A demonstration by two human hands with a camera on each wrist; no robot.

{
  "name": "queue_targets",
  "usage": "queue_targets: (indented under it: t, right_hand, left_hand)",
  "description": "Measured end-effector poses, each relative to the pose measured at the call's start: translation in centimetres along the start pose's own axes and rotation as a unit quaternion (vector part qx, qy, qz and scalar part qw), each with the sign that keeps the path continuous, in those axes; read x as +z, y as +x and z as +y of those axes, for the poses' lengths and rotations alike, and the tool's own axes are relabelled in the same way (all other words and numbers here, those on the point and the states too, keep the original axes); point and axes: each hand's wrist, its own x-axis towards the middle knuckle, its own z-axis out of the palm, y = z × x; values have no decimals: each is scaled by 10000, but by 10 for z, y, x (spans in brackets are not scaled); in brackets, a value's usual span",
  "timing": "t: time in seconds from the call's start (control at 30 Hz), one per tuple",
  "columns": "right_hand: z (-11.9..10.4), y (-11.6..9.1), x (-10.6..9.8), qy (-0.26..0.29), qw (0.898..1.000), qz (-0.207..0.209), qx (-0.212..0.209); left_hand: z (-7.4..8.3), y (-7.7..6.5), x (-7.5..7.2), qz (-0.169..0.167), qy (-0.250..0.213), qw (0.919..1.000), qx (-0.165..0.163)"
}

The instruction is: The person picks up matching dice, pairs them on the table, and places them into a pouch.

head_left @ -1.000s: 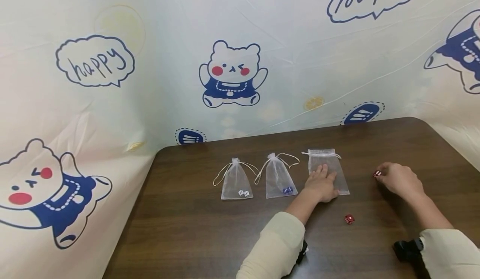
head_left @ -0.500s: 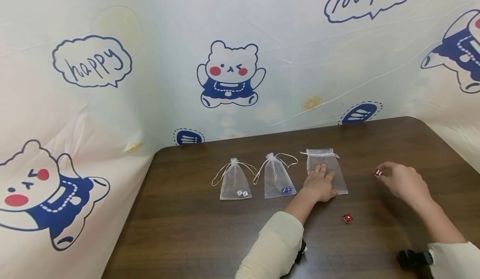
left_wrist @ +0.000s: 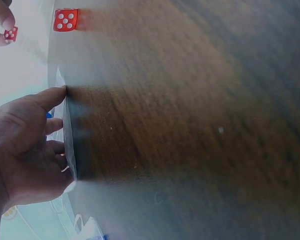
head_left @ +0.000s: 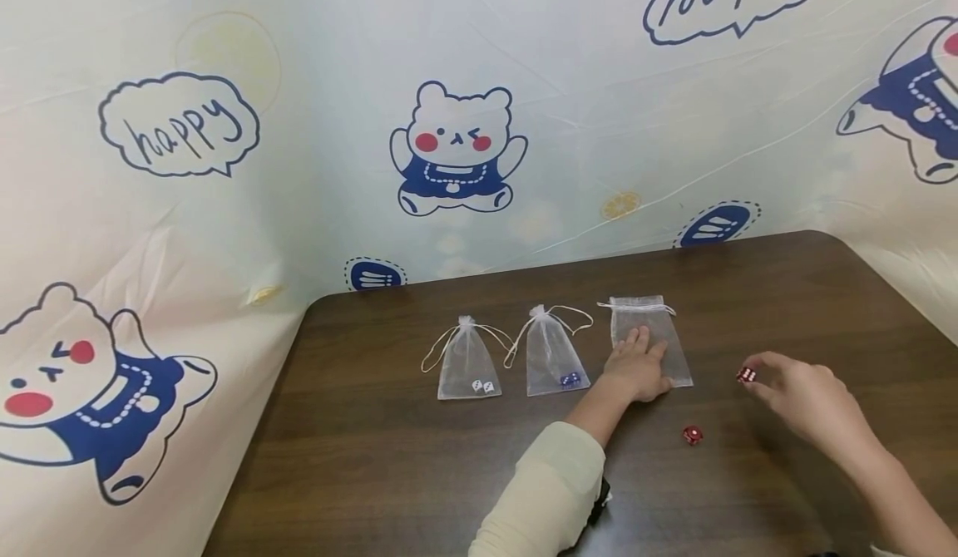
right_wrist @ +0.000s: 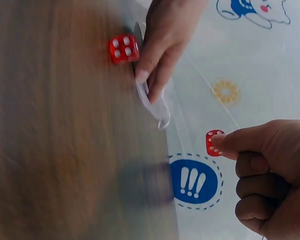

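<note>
A red die (head_left: pixel 746 375) is pinched between the thumb and index finger of my right hand (head_left: pixel 812 399), held above the table; the right wrist view shows this die (right_wrist: pixel 214 143) at the fingertips, with the other fingers curled in. My left hand (head_left: pixel 636 366) rests with straight fingers on a flat sheer white drawstring bag (head_left: pixel 669 345). A second red die (head_left: pixel 692 435) lies on the table in front of that bag, between the two hands. In the left wrist view, this loose die (left_wrist: pixel 65 20) sits beyond the left thumb.
Left of my left hand lie two more sheer bags with gathered necks. One bag (head_left: pixel 550 345) contains blue dice (head_left: pixel 570 380); the other bag (head_left: pixel 466 357) contains white dice (head_left: pixel 482 386). A printed curtain (head_left: pixel 569 125) hangs behind the brown table (head_left: pixel 359 457).
My right hand has lifted the pinched die off the table and brought it slightly nearer to me. The left hand stays on the bag, and the loose red die has not moved.
</note>
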Motion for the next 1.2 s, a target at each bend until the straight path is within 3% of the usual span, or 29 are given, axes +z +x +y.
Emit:
queue_targets:
  t: [0.27, 0.67, 1.2]
  right_hand:
    - [-13, -15, 15, -148, 9990, -378, -211]
    - [-21, -29, 35, 65, 9882, -1493, -338]
    - [-27, -27, 39, -3, 9822, -1868, -167]
  left_hand:
    - [0, -1, -1, -10, -1, 10000, -7]
    - [0, 0, 1, 7, 11, 10000, -33]
    - [1, 0, 0, 24, 13, 10000, -50]
